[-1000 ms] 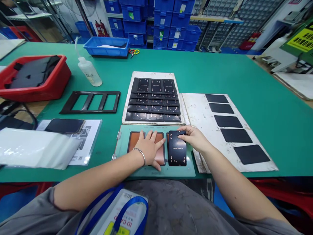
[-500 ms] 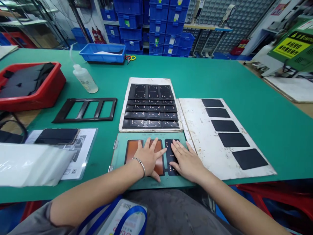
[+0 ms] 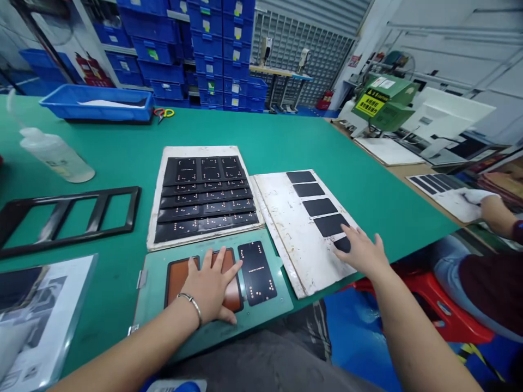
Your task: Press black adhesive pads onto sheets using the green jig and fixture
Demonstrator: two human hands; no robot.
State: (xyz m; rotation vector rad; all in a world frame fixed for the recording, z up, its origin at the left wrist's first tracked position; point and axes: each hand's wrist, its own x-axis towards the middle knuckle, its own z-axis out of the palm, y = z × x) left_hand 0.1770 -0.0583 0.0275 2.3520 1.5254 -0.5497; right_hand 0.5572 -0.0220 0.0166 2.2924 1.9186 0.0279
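Note:
My left hand (image 3: 210, 286) lies spread over the green fixture plate (image 3: 153, 294), its fingers across the brown rectangles (image 3: 177, 277). Beside it, in the plate's right section, sits a black dotted panel (image 3: 257, 272), uncovered. My right hand (image 3: 363, 251) has its fingers apart over the lowest black rectangle (image 3: 342, 245) on the white board (image 3: 294, 245); whether the fingertips touch it I cannot tell. Several more black rectangles (image 3: 320, 207) run up that board. Behind the fixture, overlapping black dotted sheets (image 3: 208, 196) rest on another white board (image 3: 200, 151).
At the left are a black frame (image 3: 96, 215), a squeeze bottle (image 3: 57, 155) and a printed sheet (image 3: 77, 305). A blue tray (image 3: 98, 111) and scissors (image 3: 163, 112) lie at the back. A green machine (image 3: 384, 103) and another person's hand (image 3: 496, 212) are at the right.
My right hand has left the black panel on the fixture and moved right to the lowest rectangle. My left hand stays on the fixture. The view has turned right, bringing another person into sight.

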